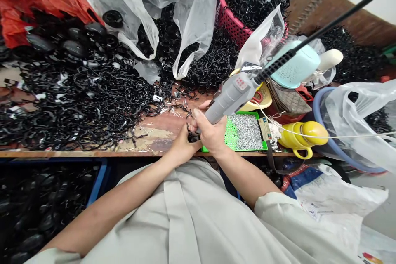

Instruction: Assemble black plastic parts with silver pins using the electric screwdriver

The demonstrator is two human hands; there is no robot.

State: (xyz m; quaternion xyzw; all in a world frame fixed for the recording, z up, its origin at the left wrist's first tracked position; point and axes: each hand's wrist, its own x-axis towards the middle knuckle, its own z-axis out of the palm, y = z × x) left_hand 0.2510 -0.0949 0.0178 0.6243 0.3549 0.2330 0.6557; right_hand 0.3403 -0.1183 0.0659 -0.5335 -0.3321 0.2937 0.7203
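My right hand (pixel 213 135) is wrapped round the grey body of an electric screwdriver (pixel 227 98). The tool slants, its black cord rising to the upper right and its lower end down between my hands. Close beside it, my left hand (pixel 183 145) is closed on a small black plastic part (pixel 193 135), mostly covered by the fingers. The screwdriver's tip is hidden. Just right of my hands lies a green perforated tray (pixel 230 134) with many tiny silver screws (pixel 250 131) in it.
Black plastic strips (pixel 93 107) are heaped along the left. Behind stand plastic bags (pixel 194 20) and a pink basket (pixel 230 20) piled with black parts. To the right are a yellow flask (pixel 305 132), a brown pouch (pixel 286 101) and a blue tub (pixel 321 111). A blue crate (pixel 98 181) sits below the table edge.
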